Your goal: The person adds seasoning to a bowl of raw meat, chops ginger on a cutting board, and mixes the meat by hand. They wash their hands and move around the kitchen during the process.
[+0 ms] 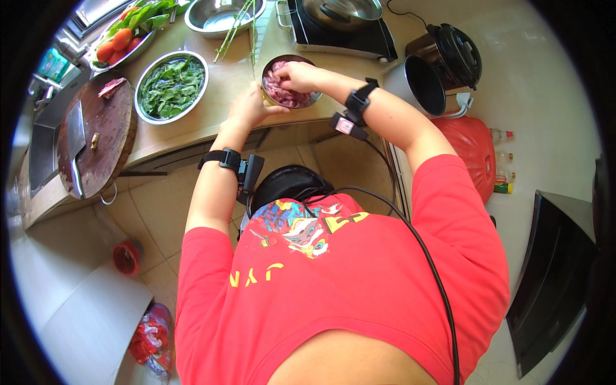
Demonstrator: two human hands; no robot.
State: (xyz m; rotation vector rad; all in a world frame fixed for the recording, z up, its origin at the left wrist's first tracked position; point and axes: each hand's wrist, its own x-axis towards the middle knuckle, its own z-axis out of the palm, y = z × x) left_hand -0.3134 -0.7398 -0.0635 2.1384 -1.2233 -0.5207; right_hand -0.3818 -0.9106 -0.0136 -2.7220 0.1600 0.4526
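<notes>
A metal bowl (317,97) of sliced raw meat (284,94) stands near the counter's front edge. My left hand (250,107) holds the bowl's left rim, with the thumb along its near side. The fingers of my right hand (301,77) are bent down into the meat; whether they pinch any slices is hidden. To the left, a metal basin (138,96) holds leafy greens (173,89) in water. Farther left, a cleaver (76,130), a piece of raw meat (111,88) and a small piece that looks like ginger root (95,141) lie on a round wooden chopping board (108,154).
Behind the bowl are green stems (235,31) across an empty metal basin (216,32) and a cooktop (344,45) with a lidded pan (339,12). Tomatoes (115,45) and greens fill a back-left bowl. An inner pot (423,86) and electric cooker (455,55) stand right.
</notes>
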